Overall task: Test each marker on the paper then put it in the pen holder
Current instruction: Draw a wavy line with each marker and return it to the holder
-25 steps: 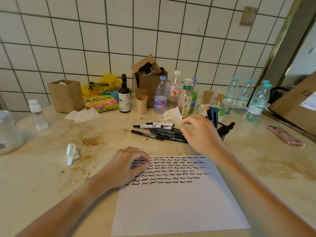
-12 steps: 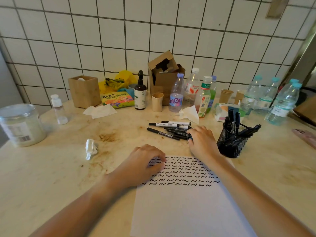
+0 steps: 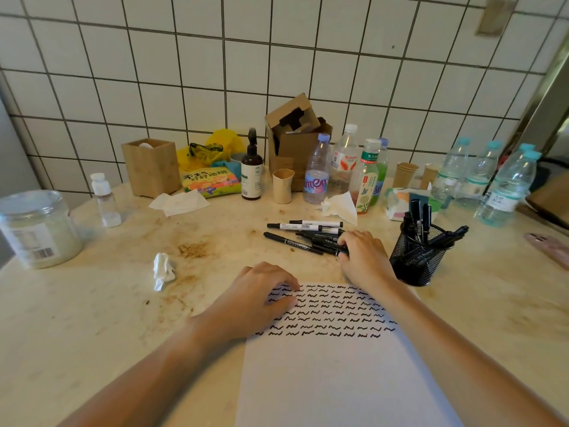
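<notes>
The right hand (image 3: 363, 257) curls over the near end of the marker pile (image 3: 308, 237); whether it grips one is hidden. The left hand (image 3: 258, 298) rests loosely curled on the paper (image 3: 338, 371), holding nothing.

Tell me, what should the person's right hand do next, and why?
Probably lift one black marker out of the loose pile and bring it to the white paper sheet. The right hand already rests on the pile with fingers curled over it, and the left hand steadies the sheet.

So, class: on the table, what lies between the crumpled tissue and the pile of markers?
In the head view, only bare tabletop with a brown stain lies between the crumpled tissue and the pile of markers.
</notes>
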